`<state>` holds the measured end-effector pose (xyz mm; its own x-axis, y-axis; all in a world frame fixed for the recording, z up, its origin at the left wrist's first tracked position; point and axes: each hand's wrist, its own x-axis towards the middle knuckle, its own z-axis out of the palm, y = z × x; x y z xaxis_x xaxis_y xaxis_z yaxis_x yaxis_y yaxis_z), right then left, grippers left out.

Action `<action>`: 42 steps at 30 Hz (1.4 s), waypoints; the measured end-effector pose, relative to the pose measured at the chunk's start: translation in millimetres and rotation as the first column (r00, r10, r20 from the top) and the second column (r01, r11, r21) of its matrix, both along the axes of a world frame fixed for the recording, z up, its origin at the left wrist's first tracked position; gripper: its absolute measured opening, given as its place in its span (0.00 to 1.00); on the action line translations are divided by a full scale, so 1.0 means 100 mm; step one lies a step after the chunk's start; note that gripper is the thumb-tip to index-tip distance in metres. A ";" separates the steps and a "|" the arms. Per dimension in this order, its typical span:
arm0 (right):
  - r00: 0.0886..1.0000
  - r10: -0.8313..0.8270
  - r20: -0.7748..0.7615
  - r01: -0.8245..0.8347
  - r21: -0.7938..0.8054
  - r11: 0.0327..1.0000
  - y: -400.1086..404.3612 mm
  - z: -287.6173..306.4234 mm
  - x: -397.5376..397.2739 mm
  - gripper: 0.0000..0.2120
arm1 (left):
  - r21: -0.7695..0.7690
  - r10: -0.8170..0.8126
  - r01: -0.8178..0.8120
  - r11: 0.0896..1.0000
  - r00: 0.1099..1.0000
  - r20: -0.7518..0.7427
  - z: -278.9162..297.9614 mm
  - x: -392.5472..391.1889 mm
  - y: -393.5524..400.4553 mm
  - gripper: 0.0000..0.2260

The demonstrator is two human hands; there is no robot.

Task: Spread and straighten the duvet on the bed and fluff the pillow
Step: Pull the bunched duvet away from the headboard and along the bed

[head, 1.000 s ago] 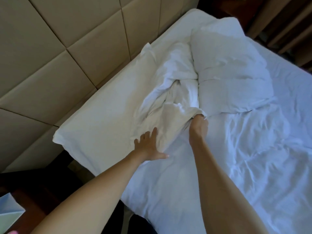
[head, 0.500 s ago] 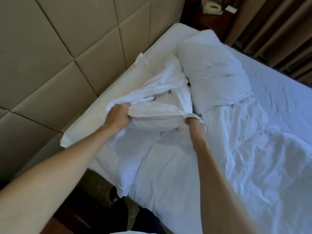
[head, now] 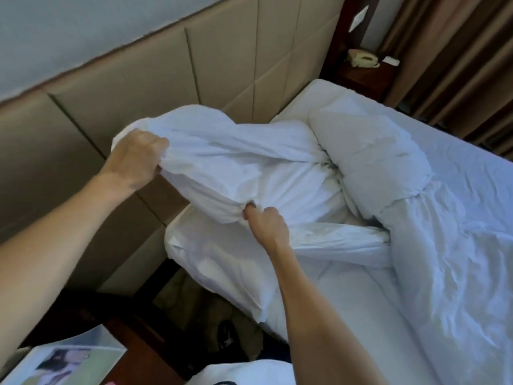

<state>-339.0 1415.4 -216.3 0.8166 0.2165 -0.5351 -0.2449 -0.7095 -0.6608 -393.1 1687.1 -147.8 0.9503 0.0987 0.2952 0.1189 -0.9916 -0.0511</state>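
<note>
Lifting the bunched duvet (head: pixel 222 162), I had left hand (head: pixel 136 159) and right hand (head: pixel 266 223) clamped on its edge — next, spreading it flat.

The white crumpled duvet (head: pixel 236 173) is hanging lifted above the near left corner of the white-sheeted bed (head: pixel 347 315), with the left hand (head: pixel 137 159) gripping its left end and the right hand (head: pixel 266 225) gripping its lower edge, further right and nearer the viewer. The plump white pillow (head: pixel 369 151) is lying on the bed to the right of the lifted duvet, touching it. The beige padded panel headboard (head: pixel 138 87) is standing behind and to the left of the bed. The dark wooden bedside table (head: pixel 363 76) is sitting beyond the bed's far corner, with the cream desk telephone (head: pixel 362 58) resting on it. The brown pleated curtains (head: pixel 458 51) are hanging to the right of that table.
</note>
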 end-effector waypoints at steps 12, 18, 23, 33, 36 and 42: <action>0.987 0.152 -0.060 -0.160 -0.183 0.970 0.06 -0.53 -0.38 0.27 | 0.131 0.186 -0.135 0.982 0.794 -0.578 -1.20 -0.61 -0.01 0.13; 0.921 0.253 -0.297 -0.243 0.070 0.967 0.05 -0.73 -0.19 0.27 | 0.095 0.166 -0.157 0.983 0.534 -0.829 -1.25 -0.36 -0.09 0.31; 0.972 0.000 -0.236 0.040 0.164 0.986 0.03 -0.91 0.30 0.05 | -0.041 0.032 -0.107 0.993 0.606 -0.795 -1.30 0.19 -0.48 0.20; 0.869 -0.322 -0.375 0.429 0.248 0.868 0.15 -1.43 1.72 0.20 | -0.120 -0.019 -0.080 0.990 0.756 -0.655 -1.72 1.53 -0.89 0.26; 0.742 -0.421 -0.521 0.618 0.289 0.731 0.23 -1.58 2.07 0.31 | -0.137 -0.017 -0.115 0.984 0.702 -0.712 -1.95 1.86 -1.09 0.38; 0.583 -0.485 -0.652 0.782 0.290 0.551 0.45 -1.73 2.62 0.30 | -0.131 0.036 -0.178 0.975 0.715 -0.698 -2.28 2.17 -1.29 0.47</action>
